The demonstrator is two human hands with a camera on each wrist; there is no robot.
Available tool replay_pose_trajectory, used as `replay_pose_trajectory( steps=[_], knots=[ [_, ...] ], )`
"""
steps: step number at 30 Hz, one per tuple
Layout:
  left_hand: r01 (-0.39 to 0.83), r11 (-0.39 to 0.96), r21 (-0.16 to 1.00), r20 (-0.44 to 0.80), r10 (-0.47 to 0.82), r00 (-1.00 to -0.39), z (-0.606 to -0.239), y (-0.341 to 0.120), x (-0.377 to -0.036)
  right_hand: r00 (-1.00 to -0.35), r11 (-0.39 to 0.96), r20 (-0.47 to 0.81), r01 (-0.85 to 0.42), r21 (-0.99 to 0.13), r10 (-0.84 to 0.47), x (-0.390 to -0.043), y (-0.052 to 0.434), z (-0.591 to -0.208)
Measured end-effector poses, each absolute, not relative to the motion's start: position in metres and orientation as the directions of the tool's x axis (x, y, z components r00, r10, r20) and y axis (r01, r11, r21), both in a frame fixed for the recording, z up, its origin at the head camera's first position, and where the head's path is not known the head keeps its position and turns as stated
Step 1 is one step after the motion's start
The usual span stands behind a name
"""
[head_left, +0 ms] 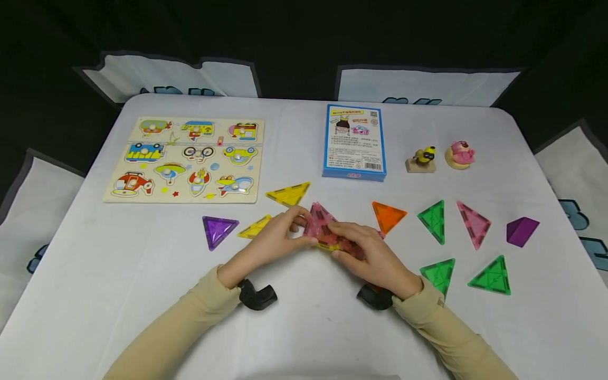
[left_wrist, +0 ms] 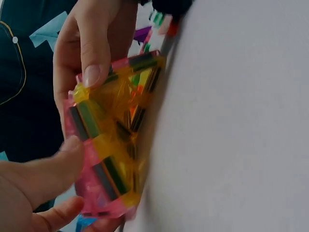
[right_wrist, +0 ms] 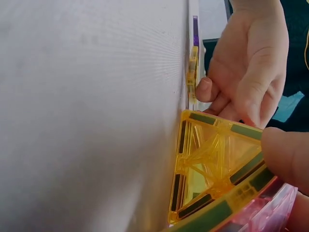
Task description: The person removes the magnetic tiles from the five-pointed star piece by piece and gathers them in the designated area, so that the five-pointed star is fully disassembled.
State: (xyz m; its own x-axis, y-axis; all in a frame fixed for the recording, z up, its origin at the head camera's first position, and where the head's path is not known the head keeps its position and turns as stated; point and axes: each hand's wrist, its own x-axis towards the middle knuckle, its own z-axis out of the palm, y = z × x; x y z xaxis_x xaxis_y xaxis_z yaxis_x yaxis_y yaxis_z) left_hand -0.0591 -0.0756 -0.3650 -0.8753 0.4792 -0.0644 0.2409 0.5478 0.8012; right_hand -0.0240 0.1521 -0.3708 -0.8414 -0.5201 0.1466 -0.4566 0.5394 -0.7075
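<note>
Both hands hold a small structure of translucent pink and yellow triangular magnetic tiles low over the white table. My left hand pinches its left side, thumb along the lower edge and fingers curled behind. From the right, my right hand grips it with thumb below and fingers across the pink face, covering part of it. A yellow triangular tile faces the right wrist camera, with pink tile behind it. In the left wrist view, pink edges show beneath my left thumb.
Loose triangular tiles lie around: purple, yellow, orange, several green and pink. A purple prism stands far right. Behind are a vehicle puzzle board, a blue-edged box and two figurines.
</note>
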Motion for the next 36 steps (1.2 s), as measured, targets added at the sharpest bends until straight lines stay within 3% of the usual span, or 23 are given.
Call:
replay_pose_trajectory(
  steps=[7,14,28,36],
  knots=[
    [0.161,0.441,0.883,-0.081,0.480,-0.873,-0.369,-0.072,-0.063,-0.840,0.508,0.138,-0.439,-0.741,-0.524,-0.025,0.152,-0.370],
    [0.072,0.416,0.907,-0.146,0.471,-0.870,-0.368,-0.078,-0.064,-0.823,0.520,0.119,-0.455,-0.723,-0.556,-0.023,0.150,-0.370],
    [-0.045,0.198,0.979,-0.145,0.526,-0.838,-0.364,-0.097,-0.054,-0.802,0.508,0.121,-0.478,-0.716,-0.584,-0.024,0.147,-0.375],
    [0.026,0.426,0.904,-0.136,0.345,-0.929,-0.333,-0.168,-0.011,-0.809,0.544,0.090,-0.468,-0.697,-0.581,-0.022,0.145,-0.373]
  ],
)
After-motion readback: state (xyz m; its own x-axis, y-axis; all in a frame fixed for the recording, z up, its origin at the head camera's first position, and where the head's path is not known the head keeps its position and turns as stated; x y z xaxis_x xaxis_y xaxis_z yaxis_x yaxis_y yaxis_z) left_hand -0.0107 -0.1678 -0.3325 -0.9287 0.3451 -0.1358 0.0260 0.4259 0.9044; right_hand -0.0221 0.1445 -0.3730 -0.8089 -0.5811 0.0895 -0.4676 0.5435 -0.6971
